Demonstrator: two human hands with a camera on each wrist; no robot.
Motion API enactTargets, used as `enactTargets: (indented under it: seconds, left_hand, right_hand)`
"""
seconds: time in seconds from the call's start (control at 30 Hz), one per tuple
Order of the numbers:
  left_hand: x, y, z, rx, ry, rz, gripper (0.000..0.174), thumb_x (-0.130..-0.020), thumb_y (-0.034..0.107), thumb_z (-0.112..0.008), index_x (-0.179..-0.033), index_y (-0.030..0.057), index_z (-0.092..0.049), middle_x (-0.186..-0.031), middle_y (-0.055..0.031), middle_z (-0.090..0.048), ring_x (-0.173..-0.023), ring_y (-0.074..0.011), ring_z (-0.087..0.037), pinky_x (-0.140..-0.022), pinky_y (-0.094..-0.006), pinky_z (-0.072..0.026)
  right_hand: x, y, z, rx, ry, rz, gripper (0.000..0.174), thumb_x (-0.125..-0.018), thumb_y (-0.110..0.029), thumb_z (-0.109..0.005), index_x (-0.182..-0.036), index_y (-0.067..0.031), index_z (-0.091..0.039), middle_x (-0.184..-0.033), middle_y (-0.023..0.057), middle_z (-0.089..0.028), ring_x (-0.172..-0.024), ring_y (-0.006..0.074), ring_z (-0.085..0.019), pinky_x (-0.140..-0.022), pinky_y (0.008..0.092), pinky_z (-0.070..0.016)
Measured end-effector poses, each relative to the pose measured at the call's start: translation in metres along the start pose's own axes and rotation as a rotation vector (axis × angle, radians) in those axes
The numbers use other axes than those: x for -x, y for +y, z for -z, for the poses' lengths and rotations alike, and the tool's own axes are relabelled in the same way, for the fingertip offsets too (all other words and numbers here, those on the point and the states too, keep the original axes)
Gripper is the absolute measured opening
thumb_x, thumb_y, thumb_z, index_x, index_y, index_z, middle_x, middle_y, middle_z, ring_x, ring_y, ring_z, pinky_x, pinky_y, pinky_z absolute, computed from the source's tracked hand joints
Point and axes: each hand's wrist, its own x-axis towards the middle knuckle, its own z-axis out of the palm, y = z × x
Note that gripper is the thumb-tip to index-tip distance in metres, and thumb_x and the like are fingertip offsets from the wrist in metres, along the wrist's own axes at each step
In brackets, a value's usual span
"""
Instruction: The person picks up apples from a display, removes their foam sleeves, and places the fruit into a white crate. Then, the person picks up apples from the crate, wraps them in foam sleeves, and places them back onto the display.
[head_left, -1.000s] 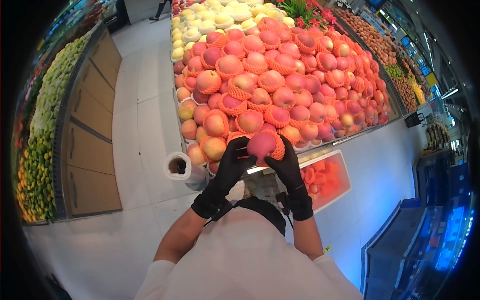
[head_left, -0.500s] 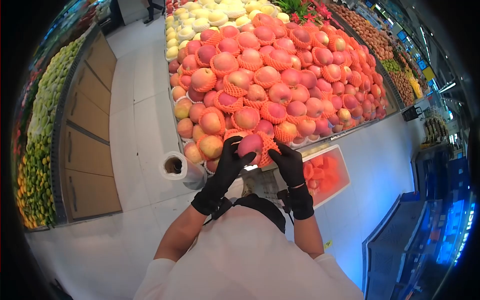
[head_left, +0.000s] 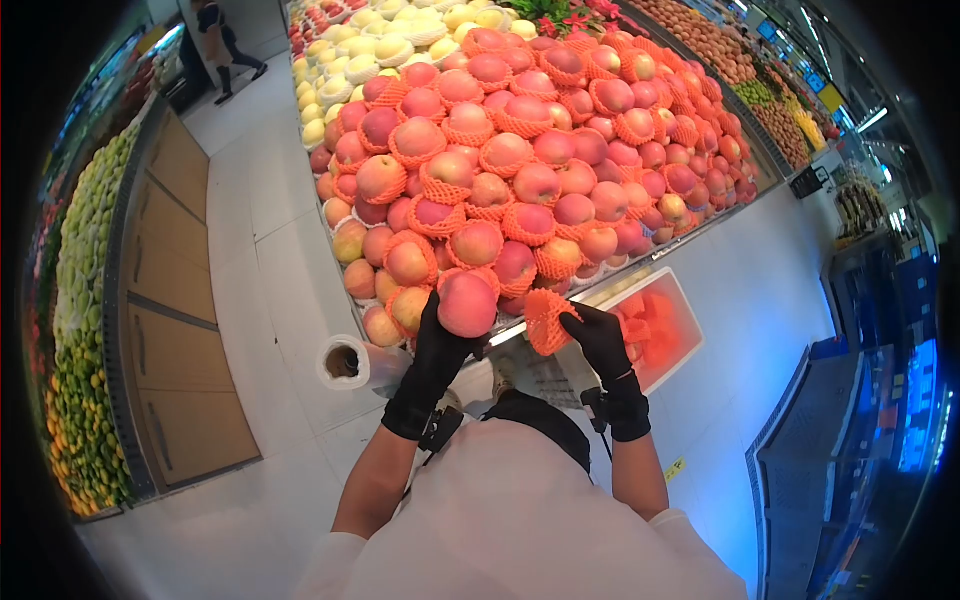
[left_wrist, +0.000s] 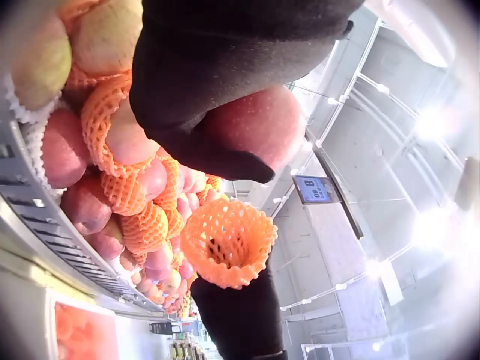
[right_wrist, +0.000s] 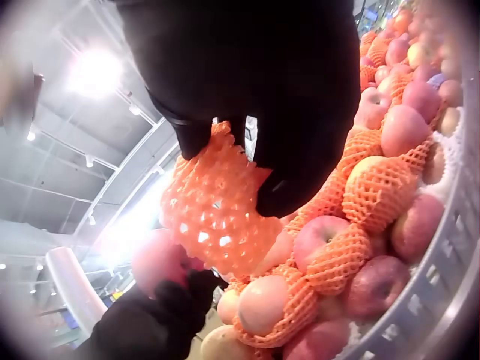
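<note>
Black gloves cover both hands. My left hand grips a bare red apple over the front edge of the apple pile; in the left wrist view its fingers curl round the apple. To the right, my right hand pinches an orange foam net sleeve by its edge. The sleeve is hollow and apart from the apple, its opening turned toward the left wrist camera. In the right wrist view the sleeve hangs between thumb and fingers of the right hand.
A white box holding orange foam nets stands below the display at the right. Left of my hands is a roll of clear bags. Yellow fruit lies behind the apples. A person walks in the left aisle.
The sleeve has come off the apple. My right hand has moved right with it, while my left hand still holds the apple. The person at upper left has come further into view.
</note>
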Motion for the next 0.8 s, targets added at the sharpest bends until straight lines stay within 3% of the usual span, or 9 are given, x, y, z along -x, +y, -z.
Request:
enactTargets:
  seconds: [0.1,0.2,0.27,0.4,0.5,0.6,0.8]
  left_hand:
    - [-0.001,-0.006,-0.004,-0.289,0.006,-0.073,0.036,-0.080,-0.002,-0.072,-0.108,0.0018,-0.049,-0.092,-0.0099,-0.065,-0.074,-0.0135,-0.066,-0.054,-0.0269,-0.0536]
    - [0.001,-0.004,-0.012,-0.240,-0.021,-0.012,0.039,-0.081,-0.002,-0.071,-0.113,-0.0002,-0.049,-0.094,-0.0104,-0.066,-0.079,-0.0164,-0.067,-0.060,-0.0297,-0.0560]
    - [-0.002,-0.011,-0.015,-0.005,-0.056,0.079,0.045,-0.081,0.001,-0.072,-0.120,-0.0008,-0.049,-0.100,-0.0104,-0.065,-0.089,-0.0182,-0.067,-0.068,-0.0322,-0.0573]
    - [-0.017,-0.041,0.004,0.156,-0.256,-0.014,0.078,-0.082,0.023,-0.077,-0.144,0.0009,-0.035,-0.132,-0.0132,-0.052,-0.117,-0.0240,-0.056,-0.100,-0.0418,-0.0486]
    - [-0.017,-0.033,-0.005,-0.127,-0.238,-0.001,0.076,-0.077,0.017,-0.080,-0.140,0.0015,-0.041,-0.131,-0.0087,-0.054,-0.120,-0.0219,-0.055,-0.102,-0.0365,-0.0459]
    - [-0.016,-0.019,-0.035,-0.384,-0.205,-0.075,0.064,-0.074,0.004,-0.076,-0.132,0.0011,-0.049,-0.124,-0.0087,-0.059,-0.114,-0.0189,-0.058,-0.098,-0.0344,-0.0478]
    - [-0.024,-0.031,-0.067,-0.585,-0.240,-0.045,0.059,-0.074,0.003,-0.072,-0.130,0.0007,-0.052,-0.122,-0.0077,-0.060,-0.110,-0.0184,-0.059,-0.096,-0.0331,-0.0486]
  right_hand:
    - [0.009,0.001,0.006,-0.023,-0.033,-0.010,0.039,-0.090,-0.017,-0.069,-0.122,0.0052,-0.063,-0.107,0.0085,-0.071,-0.096,0.0108,-0.063,-0.087,0.0269,-0.0509]
    - [0.015,0.008,0.012,-0.062,-0.051,-0.044,0.040,-0.091,-0.017,-0.069,-0.123,0.0052,-0.062,-0.110,0.0080,-0.070,-0.099,0.0112,-0.062,-0.089,0.0276,-0.0502]
    - [0.018,0.012,0.015,-0.079,-0.057,-0.051,0.040,-0.091,-0.017,-0.068,-0.123,0.0050,-0.062,-0.110,0.0077,-0.070,-0.099,0.0110,-0.062,-0.089,0.0276,-0.0501]
    - [0.019,0.018,0.024,-0.068,-0.059,-0.056,0.039,-0.092,-0.018,-0.067,-0.123,0.0047,-0.062,-0.109,0.0069,-0.070,-0.098,0.0109,-0.062,-0.088,0.0277,-0.0502]
    - [0.016,0.019,0.035,-0.060,-0.080,-0.067,0.040,-0.092,-0.021,-0.068,-0.122,0.0045,-0.063,-0.107,0.0072,-0.070,-0.097,0.0109,-0.062,-0.087,0.0276,-0.0503]
    - [0.011,0.027,0.048,-0.036,-0.063,-0.076,0.041,-0.091,-0.024,-0.069,-0.121,0.0044,-0.063,-0.105,0.0083,-0.070,-0.096,0.0111,-0.062,-0.086,0.0274,-0.0503]
    - [0.017,0.072,0.101,0.137,0.016,-0.041,0.046,-0.087,-0.033,-0.071,-0.119,-0.0002,-0.065,-0.106,0.0140,-0.071,-0.097,0.0193,-0.067,-0.087,0.0310,-0.0513]
